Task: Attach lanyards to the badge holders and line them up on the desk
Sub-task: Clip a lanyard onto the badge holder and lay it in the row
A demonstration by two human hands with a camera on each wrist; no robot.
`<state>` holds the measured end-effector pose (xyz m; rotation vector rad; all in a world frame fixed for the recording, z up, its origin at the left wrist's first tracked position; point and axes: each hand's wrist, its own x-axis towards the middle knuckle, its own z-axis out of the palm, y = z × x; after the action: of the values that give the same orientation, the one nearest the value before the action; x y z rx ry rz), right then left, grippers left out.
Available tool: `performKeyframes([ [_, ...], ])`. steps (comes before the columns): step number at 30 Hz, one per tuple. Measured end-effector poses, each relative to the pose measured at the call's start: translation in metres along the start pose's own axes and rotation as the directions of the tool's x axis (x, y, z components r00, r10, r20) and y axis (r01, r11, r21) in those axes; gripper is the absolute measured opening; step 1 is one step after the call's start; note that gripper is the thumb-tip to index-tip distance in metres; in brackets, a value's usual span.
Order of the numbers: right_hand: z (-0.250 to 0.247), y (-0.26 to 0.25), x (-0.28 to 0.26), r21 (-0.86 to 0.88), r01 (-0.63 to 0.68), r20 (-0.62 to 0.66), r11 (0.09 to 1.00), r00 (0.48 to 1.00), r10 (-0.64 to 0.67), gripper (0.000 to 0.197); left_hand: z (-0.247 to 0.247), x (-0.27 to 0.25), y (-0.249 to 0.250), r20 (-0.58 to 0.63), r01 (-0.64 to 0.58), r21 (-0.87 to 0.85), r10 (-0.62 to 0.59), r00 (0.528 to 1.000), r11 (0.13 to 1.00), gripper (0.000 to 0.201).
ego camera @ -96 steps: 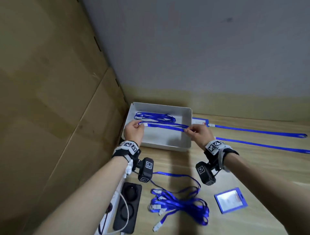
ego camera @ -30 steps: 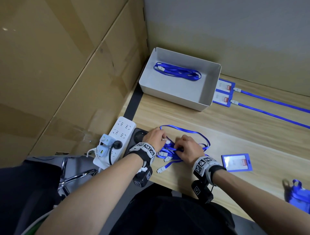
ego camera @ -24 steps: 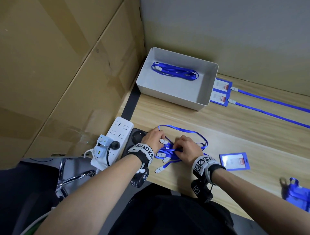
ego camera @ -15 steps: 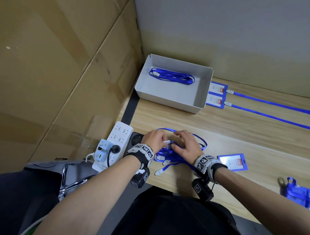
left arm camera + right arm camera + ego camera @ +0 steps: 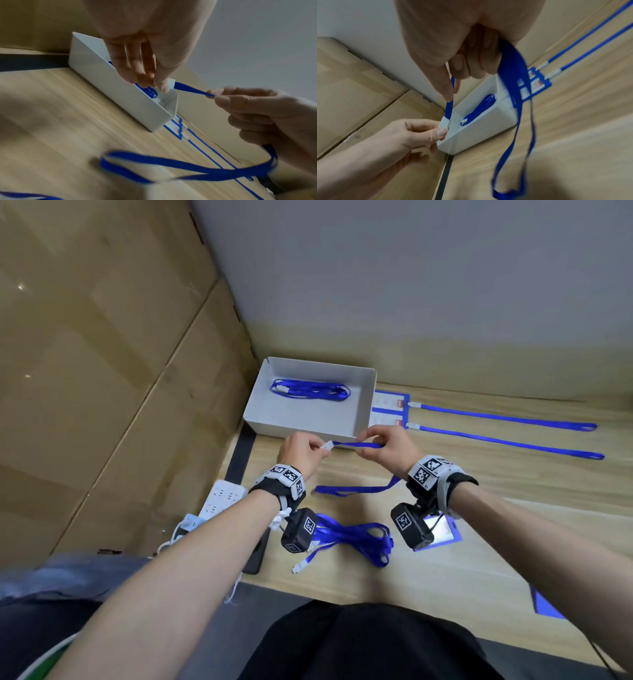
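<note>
Both hands hold one blue lanyard (image 5: 356, 444) up in front of the white tray (image 5: 260, 392). My left hand (image 5: 301, 451) pinches its white clip end (image 5: 327, 445) (image 5: 444, 122). A little to the right, my right hand (image 5: 387, 446) pinches the strap (image 5: 192, 89), and the rest loops down from that hand (image 5: 517, 121) to the desk (image 5: 352, 490). A tangle of more lanyards (image 5: 352, 537) lies near the front edge. One loose badge holder (image 5: 442, 530) lies under my right wrist. Two badge holders with lanyards attached (image 5: 390, 410) lie right of the tray, straps stretched right.
The tray holds one more coiled lanyard (image 5: 310, 390). A white power strip (image 5: 221, 498) and a black pad sit at the desk's left edge. Cardboard walls close off the left. Another blue holder (image 5: 544, 606) shows at the front right. Bare wood lies between the attached lanyards and the front edge.
Both hands have left the lanyard tangle and risen toward the tray, pulling one lanyard free and stretching its clip end between them. The head view has tilted up.
</note>
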<state>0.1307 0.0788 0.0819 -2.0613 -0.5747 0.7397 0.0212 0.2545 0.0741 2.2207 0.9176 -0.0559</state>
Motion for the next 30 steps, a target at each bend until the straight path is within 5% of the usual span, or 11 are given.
performKeyframes([
  [6,-0.088,0.027,-0.027,-0.094,-0.05,-0.112,0.994,0.993,0.039,0.006,0.018,-0.004,0.043,0.03,0.024,0.038,-0.025,0.999,0.999,0.018],
  [10,-0.145,0.066,-0.047,-0.158,-0.046,-0.104,0.986,0.994,0.03,0.023,0.047,-0.012,0.082,0.131,-0.044,0.003,0.043,0.99,0.999,0.026],
  [15,-0.187,0.118,-0.074,-0.223,-0.219,-0.171,0.95,0.968,0.183,0.026,0.09,-0.025,0.126,0.296,-0.128,0.001,0.121,0.947,0.992,0.023],
  [20,-0.205,0.165,-0.1,-0.344,-0.38,-0.005,0.858,0.915,0.403,0.02,0.129,-0.045,0.159,0.432,-0.228,0.028,0.193,0.881,0.973,0.02],
  [26,-0.189,0.156,-0.114,-0.087,-0.228,0.037,0.97,0.972,0.232,0.029,0.162,-0.064,0.192,0.522,-0.317,0.034,0.254,0.814,0.948,0.015],
  [30,-0.181,0.156,-0.114,-0.104,-0.176,-0.027,0.979,0.984,0.174,0.023,0.17,-0.07,0.205,0.472,-0.347,-0.015,0.312,0.824,0.938,0.017],
])
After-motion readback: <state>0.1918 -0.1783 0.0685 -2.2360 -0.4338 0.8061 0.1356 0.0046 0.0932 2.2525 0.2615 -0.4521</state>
